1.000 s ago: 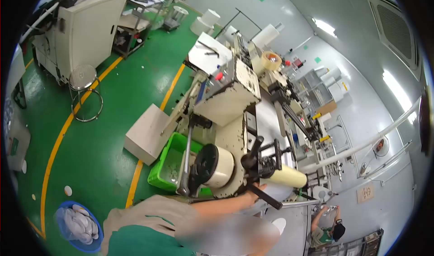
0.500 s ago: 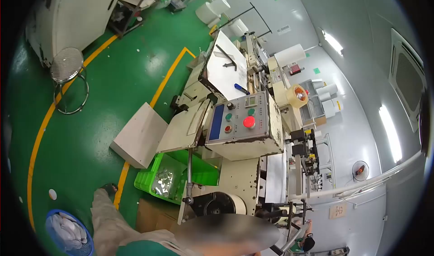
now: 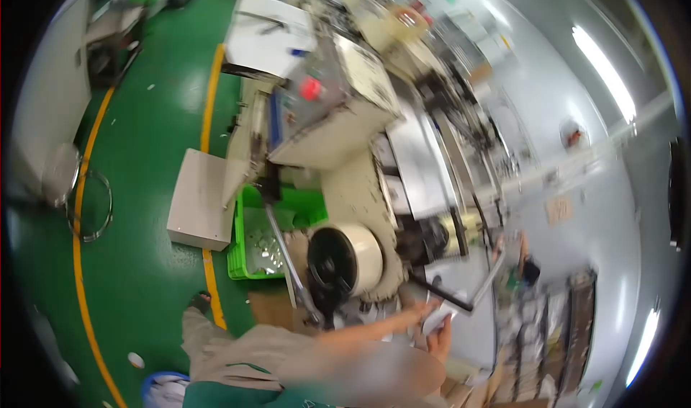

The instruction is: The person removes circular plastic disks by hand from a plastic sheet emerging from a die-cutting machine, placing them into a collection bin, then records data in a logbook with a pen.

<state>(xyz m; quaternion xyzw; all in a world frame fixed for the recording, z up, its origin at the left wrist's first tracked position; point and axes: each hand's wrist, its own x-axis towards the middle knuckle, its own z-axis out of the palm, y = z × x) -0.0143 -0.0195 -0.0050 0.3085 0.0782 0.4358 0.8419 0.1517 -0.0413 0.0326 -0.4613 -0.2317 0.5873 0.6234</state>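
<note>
Both my hands come together at the lower centre right, beside the machine. A small white piece [image 3: 437,321], blurred and perhaps paper or film, lies between them. My left hand [image 3: 419,312] reaches across with its fingers closed at the near edge of the piece. From below, my right hand [image 3: 440,339] grips the same piece with bent fingers. Close by is a dark-cored cream roll [image 3: 345,260] on the machine's side. A black bar [image 3: 443,293] passes just above my hands, and a pale flat surface [image 3: 468,336] lies beyond them.
A control box [image 3: 338,113] with a red button tops the machine. Below it are a green crate [image 3: 234,253] with scraps and a beige box [image 3: 194,199]. A blue basket [image 3: 147,390] stands by my leg. Another person [image 3: 529,271] is at work farther off.
My view has swung, so the machine sits farther left and higher. My hands, out of sight before, now show with the white piece between them.
</note>
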